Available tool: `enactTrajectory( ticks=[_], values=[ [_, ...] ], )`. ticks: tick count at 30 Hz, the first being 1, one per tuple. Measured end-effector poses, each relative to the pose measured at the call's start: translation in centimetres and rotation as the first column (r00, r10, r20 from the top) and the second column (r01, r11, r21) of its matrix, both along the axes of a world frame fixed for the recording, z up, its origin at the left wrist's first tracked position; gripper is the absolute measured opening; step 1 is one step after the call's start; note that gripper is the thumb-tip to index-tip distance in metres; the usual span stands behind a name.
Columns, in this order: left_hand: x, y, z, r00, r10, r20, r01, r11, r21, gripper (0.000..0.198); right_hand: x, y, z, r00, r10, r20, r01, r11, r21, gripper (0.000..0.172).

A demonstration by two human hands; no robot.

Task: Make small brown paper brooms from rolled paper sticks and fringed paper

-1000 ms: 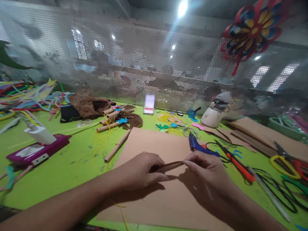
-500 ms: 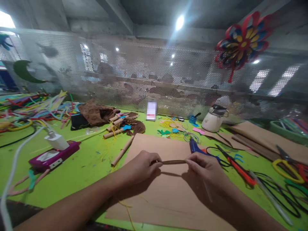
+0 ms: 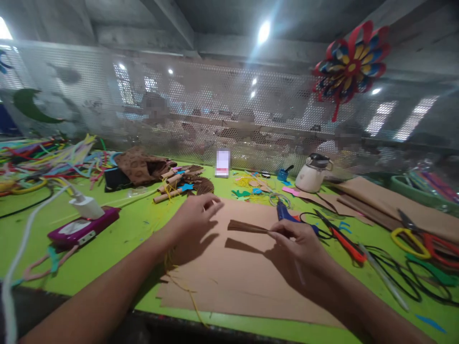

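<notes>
My right hand [image 3: 296, 239] pinches one end of a narrow pleated strip of brown paper [image 3: 247, 226]. Its free end spreads slightly to the left, above a large sheet of brown kraft paper [image 3: 229, 291]. My left hand [image 3: 195, 217] is off the strip, with fingers extended over the sheet's upper left corner. Nothing shows in that hand. Just beyond it lie several small brown paper rolls [image 3: 167, 195] with a blue star [image 3: 187, 187] and fanned brown paper [image 3: 204, 185].
A blue glue gun [image 3: 283, 210], red-handled scissors [image 3: 346, 241] and yellow-and-orange scissors [image 3: 410, 243] lie right. A purple power strip [image 3: 84, 229] with a white plug sits left. A white jug [image 3: 310, 174] and a phone-like screen [image 3: 223, 162] stand behind.
My left hand has let go of the pleated strip and moved left and away from me. The strip stays in my right hand, its free end now fanned. The view has shifted slightly.
</notes>
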State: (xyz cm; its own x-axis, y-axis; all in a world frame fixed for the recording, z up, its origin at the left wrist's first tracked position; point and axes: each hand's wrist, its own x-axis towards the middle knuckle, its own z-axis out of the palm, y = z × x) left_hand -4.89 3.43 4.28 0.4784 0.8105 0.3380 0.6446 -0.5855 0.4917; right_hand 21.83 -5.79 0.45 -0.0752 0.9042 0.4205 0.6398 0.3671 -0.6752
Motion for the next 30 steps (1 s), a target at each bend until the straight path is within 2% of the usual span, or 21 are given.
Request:
enactTrajectory(
  ticks=[2,4,6,10,14,19,23,27,30],
  values=[
    [-1.3,1.7,0.5,0.983,0.171,-0.062,-0.166,0.983,0.081,0.029,0.3,0.2,-0.3,0.999,-0.024,-0.022,0.024,1.0,-0.01,0.019],
    [-2.3,2.8,0.9,0.969,0.232,-0.081,-0.225,0.97,0.089,0.025,0.3,0.3,-0.5,0.999,-0.025,-0.032,0.025,0.999,-0.021,0.02],
    [-2.5,3.2,0.8,0.969,0.239,-0.07,-0.231,0.968,0.099,0.025,0.2,0.3,-0.6,0.999,-0.03,-0.035,0.029,0.999,-0.019,0.021],
    [-0.8,2.1,0.4,0.994,0.1,-0.046,-0.096,0.992,0.081,0.026,0.0,0.1,-0.5,0.998,-0.049,-0.03,0.049,0.999,0.001,0.022],
    [2.0,0.4,1.1,0.995,-0.078,-0.063,0.081,0.995,0.052,0.021,0.1,0.2,-0.6,0.998,-0.066,-0.015,0.066,0.997,0.028,0.02],
    [4.4,-1.2,2.4,0.948,-0.281,-0.15,0.295,0.952,0.08,0.026,0.1,0.3,-0.6,0.999,-0.033,0.007,0.032,0.999,0.041,0.017],
    [6.0,-1.7,1.5,0.883,-0.413,-0.225,0.432,0.9,0.046,0.028,-0.1,0.2,-0.3,1.0,0.006,0.029,-0.007,0.999,0.036,0.016],
    [6.9,-3.3,-0.1,0.899,-0.4,-0.179,0.401,0.916,-0.032,0.018,0.0,0.0,-0.2,0.998,0.032,0.052,-0.034,0.999,0.034,0.014],
    [6.9,-4.8,-0.8,0.949,-0.294,-0.117,0.294,0.956,-0.014,0.014,0.0,0.1,-0.3,0.998,0.035,0.06,-0.037,0.999,0.038,0.014]
  ],
)
